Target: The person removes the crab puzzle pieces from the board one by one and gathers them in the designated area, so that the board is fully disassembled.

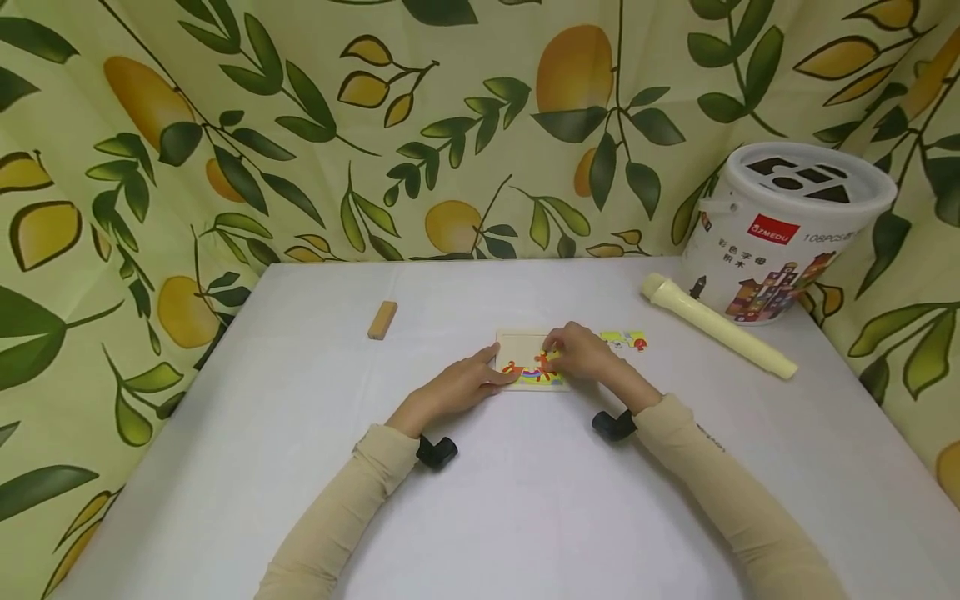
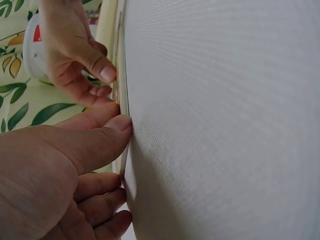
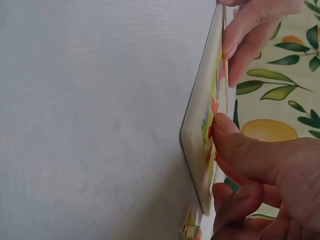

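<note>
A flat jigsaw puzzle board (image 1: 520, 345) lies on the white table, its near part filled with a bright coloured picture and its far part bare. My left hand (image 1: 459, 387) holds the board at its left side, the thumb on the near left corner. Over the right half, my right hand (image 1: 585, 353) pinches a small red and yellow puzzle piece (image 3: 215, 106) against the board. The fingers hide much of that piece. Several loose puzzle pieces (image 1: 628, 341) lie just right of the board.
A small wooden block (image 1: 382, 320) lies to the left, beyond the left hand. On the right are a pale yellow stick (image 1: 723, 327) with a knobbed end and a white lidded bucket (image 1: 787, 242). A fruit-patterned curtain (image 1: 465, 125) hangs behind the table.
</note>
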`<state>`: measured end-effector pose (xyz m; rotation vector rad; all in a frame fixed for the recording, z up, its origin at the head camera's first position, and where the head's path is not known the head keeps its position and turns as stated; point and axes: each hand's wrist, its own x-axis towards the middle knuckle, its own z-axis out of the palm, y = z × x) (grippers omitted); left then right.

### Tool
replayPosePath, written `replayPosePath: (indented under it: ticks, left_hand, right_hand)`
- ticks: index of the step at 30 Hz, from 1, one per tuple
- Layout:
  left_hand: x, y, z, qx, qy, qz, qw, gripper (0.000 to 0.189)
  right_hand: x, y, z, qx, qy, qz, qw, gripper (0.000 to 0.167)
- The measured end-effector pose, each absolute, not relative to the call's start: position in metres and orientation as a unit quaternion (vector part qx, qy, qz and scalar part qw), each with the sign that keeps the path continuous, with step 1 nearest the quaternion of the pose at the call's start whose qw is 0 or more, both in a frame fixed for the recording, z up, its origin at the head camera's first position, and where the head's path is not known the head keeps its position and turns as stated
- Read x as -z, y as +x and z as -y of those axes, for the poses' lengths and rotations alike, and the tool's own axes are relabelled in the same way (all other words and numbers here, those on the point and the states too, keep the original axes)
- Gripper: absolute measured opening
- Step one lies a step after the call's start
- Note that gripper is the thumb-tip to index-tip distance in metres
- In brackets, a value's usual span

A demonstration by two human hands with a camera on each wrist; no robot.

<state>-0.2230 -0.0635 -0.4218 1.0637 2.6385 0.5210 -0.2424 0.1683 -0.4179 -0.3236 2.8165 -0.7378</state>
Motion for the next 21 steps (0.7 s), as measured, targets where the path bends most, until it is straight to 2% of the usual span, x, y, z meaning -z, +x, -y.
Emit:
replayPosePath:
  ticks: [11,17,21]
  left_hand:
    - [0.424,-0.221,0.063,-0.181,0.365,-0.905,0.122,0.035]
    - [0.423,-0.221,0.063,-0.181,0.372,-0.903,0.115,0.035]
    - [0.42,-0.221,0.064,-0.184,0.374,-0.902,0.111,0.035]
  right_hand:
    - [0.42,-0.237,-0.169,0.261,-0.117,-0.955,0.084,0.026]
    - [0.417,-0.237,-0.174,0.299,-0.122,-0.945,0.054,0.01]
    - [0.413,-0.241,-0.179,0.348,-0.122,-0.927,0.065,0.008]
